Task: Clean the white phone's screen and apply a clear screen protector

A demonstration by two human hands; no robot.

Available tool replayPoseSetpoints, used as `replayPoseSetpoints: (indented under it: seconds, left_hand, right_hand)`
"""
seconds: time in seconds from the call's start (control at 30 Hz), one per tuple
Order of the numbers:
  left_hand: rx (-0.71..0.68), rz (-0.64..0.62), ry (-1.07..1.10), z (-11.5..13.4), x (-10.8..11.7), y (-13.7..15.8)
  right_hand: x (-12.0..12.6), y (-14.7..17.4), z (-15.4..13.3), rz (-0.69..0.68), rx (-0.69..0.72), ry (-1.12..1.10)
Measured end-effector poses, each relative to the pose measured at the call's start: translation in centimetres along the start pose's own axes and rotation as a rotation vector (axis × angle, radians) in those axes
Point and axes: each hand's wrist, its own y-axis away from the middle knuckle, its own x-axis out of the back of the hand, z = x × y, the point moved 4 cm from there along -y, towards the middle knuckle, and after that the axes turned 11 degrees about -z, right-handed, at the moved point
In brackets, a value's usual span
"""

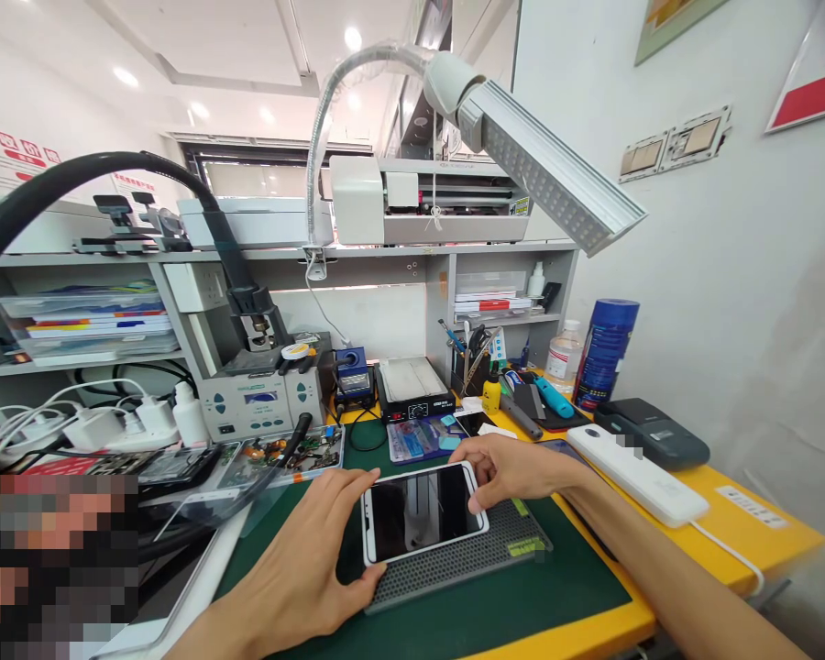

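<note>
A white-framed smartphone (pixel 423 513) with a dark, reflecting screen lies face up, its lower edge over a grey perforated pad (pixel 446 561) on the green mat (pixel 564 600). At the phone's left end is my left hand (pixel 316 545), its fingers along the upper corner and its thumb at the pad's near left corner. My right hand (pixel 501 472) pinches the phone's right end, thumb on the front edge and fingers behind. What lies under the phone is hidden.
A hot-air station (pixel 261 403), a soldering station (pixel 354 371) and a heating plate (pixel 416 390) stand behind the mat. A parts tray (pixel 323 449) lies left. On the right are a white power strip (pixel 636 472) and a blue spray can (pixel 605 353). An LED lamp (pixel 550 165) hangs above.
</note>
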Motion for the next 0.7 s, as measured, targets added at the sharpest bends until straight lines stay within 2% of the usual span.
replayPoseSetpoints:
  seconds: [0.13,0.3,0.5,0.7]
  left_hand:
    - [0.009,0.004,-0.012,-0.1,0.0,0.0]
    - [0.009,0.014,-0.015,-0.1,0.0,-0.1]
    - [0.005,0.017,-0.024,0.0,0.1,-0.1]
    - [0.017,0.014,-0.031,0.1,0.2,-0.1]
  right_hand:
    - [-0.5,0.1,-0.2,-0.085,-0.024,-0.019]
    - [-0.6,0.2,-0.7,-0.083,-0.090,0.001]
    - [-0.9,0.2,-1.3,-0.116,-0.102,0.007]
    - [-0.7,0.2,-1.3,-0.034,-0.146,0.192]
